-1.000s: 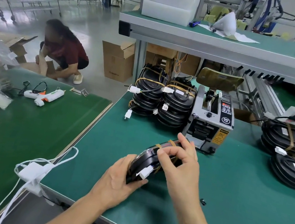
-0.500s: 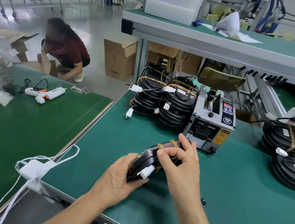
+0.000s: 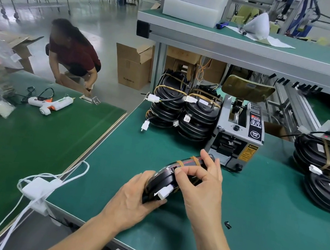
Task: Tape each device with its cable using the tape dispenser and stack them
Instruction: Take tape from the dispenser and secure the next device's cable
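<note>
Two hands are working on one black device point(image 3: 163, 176) just above the green counter point(image 3: 273, 232), in front of the tape dispenser point(image 3: 237, 135). The left hand point(image 3: 133, 198) is gripping the near end of the device from below and the side, fingers and thumb curled round its edge. The right hand point(image 3: 204, 186) is lying over the top of the device, with thumb and forefinger pinching at its upper rim while the other fingers are spreading toward the dispenser. The device is tilting, its far end raised toward the dispenser. Brown tape bands point(image 3: 194, 159) are crossing its upper part, and a white connector point(image 3: 163, 192) of its cable is sticking out between the two hands.

Behind, left of the dispenser, two stacks of taped devices point(image 3: 184, 110) are standing side by side, touching each other, with white plugs hanging off them. More taped devices point(image 3: 327, 173) are lying at the right edge of the counter, well apart from the hands. A small dark scrap point(image 3: 227, 224) is lying on the counter near the right wrist.

On the neighbouring counter to the left, a white glue gun point(image 3: 52, 102) is lying flat, and white cords with an adapter point(image 3: 38, 188) are hanging over the gap. A person in a dark red top point(image 3: 73, 56) is crouching on the floor beside cardboard boxes point(image 3: 133, 66).
</note>
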Demonstrator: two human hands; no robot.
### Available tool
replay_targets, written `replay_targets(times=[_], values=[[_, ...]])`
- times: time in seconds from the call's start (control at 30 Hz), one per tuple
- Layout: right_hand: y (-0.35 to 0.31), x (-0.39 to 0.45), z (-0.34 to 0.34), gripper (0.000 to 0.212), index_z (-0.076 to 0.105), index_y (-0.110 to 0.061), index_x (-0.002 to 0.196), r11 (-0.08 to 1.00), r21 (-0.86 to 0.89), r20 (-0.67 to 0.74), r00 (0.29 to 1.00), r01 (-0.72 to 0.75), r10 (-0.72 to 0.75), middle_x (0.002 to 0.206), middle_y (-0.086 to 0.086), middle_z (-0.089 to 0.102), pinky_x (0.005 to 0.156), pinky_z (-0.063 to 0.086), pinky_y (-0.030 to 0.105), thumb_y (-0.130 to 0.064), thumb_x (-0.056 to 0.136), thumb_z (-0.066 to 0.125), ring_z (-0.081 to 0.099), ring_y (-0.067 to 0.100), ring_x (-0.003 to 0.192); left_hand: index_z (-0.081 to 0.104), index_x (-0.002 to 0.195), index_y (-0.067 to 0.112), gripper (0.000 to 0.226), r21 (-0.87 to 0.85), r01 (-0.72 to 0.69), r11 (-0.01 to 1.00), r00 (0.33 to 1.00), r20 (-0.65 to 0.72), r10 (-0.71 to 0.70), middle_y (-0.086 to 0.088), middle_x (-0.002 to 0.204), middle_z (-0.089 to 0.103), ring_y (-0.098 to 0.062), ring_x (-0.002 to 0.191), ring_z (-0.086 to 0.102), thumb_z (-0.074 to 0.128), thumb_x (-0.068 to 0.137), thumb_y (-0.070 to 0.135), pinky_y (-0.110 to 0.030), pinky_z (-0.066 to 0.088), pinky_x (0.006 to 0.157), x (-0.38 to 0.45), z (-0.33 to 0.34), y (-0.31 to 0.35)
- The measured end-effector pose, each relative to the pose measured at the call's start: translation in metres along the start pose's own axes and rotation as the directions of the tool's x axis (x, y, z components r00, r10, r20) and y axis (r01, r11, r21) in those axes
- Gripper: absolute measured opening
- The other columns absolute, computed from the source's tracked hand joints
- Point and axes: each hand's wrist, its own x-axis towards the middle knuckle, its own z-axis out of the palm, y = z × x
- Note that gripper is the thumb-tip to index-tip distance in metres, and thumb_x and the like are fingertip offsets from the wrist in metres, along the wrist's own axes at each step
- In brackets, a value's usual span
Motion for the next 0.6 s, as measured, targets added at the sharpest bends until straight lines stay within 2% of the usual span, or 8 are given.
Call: replay_targets(times=[0.23,0.4,0.6], values=[[-0.0006,-0.0010,0.0034,0.020,0.075,-0.038,0.073,0.999,-0.038,-0.029,0.999,0.015,-0.016,0.152,-0.027,0.042,0.120,0.013,0.029,-0.023,0.085,0.079,0.004,-0.012,0.151,0.051,0.134,0.050,0.054,0.007,0.002,1.000,1.000,-0.003,-0.002,0.021,0.122,0.064,-0.005,0.114,0.063,0.072,0.086,0.063,-0.033,0.053,0.099,-0.0003,0.0005,0.0000],[-0.0023,-0.0044,0.0073,0.020,0.073,-0.042,0.078,0.998,-0.064,-0.055,0.998,0.018,-0.022,0.154,-0.024,0.042,0.126,0.013,0.039,-0.024,0.084,0.078,0.003,-0.011,0.152,0.049,0.131,0.053,0.052,0.020,0.009,1.000,1.000,0.000,-0.009,0.022,0.118,0.064,-0.004,0.112,0.061,0.071,0.085,0.063,-0.031,0.052,0.097,-0.0015,0.0004,0.0007],[-0.0073,-0.0053,0.0073,0.022,0.071,-0.044,0.080,0.995,-0.099,-0.055,0.998,0.016,-0.022,0.157,-0.021,0.041,0.128,0.012,0.044,-0.023,0.084,0.077,0.004,-0.007,0.154,0.049,0.131,0.049,0.054,0.015,0.016,1.000,1.000,0.003,-0.016,0.020,0.117,0.065,-0.005,0.110,0.062,0.071,0.084,0.061,-0.032,0.052,0.096,-0.0007,-0.0002,0.0040]])
